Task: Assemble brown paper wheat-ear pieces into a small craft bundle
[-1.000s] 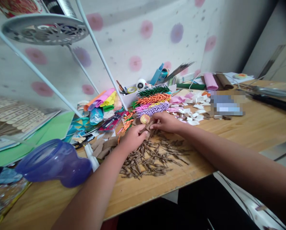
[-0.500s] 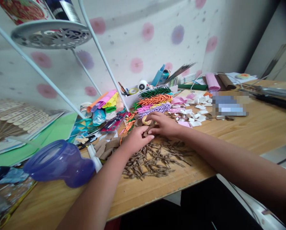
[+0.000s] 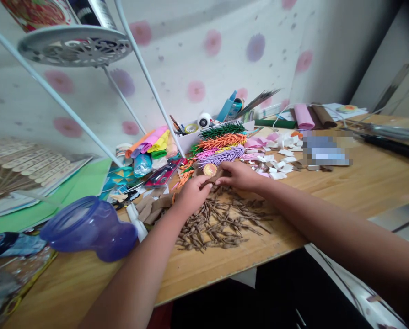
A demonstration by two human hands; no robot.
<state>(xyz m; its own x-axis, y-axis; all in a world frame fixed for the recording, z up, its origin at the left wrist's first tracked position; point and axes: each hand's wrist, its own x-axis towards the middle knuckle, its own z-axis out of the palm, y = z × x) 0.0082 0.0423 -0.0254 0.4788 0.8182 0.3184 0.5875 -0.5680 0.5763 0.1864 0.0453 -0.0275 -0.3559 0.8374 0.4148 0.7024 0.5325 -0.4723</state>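
My left hand (image 3: 195,194) and my right hand (image 3: 238,176) meet near the middle of the table, fingers pinched on a small piece of brown paper (image 3: 217,174). A round yellowish disc (image 3: 210,170) shows just behind the fingertips. Below the hands spreads a pile of twisted brown paper pieces (image 3: 221,224). Behind them lie bristly paper stems: purple (image 3: 221,156), orange (image 3: 221,142) and green (image 3: 222,130). Brown paper strips (image 3: 154,209) rest beside my left wrist.
A purple translucent container (image 3: 91,230) stands at the left. White and pink scraps (image 3: 282,160) lie at the right, near a blurred-out object (image 3: 328,150). Crepe rolls (image 3: 153,141) sit behind, under a white metal rack (image 3: 76,45). A black tool (image 3: 391,144) lies far right.
The fingers of my right hand have drawn back from over the round disc, which now shows more fully. Both hands now pinch the brown paper, which is more visible between them.
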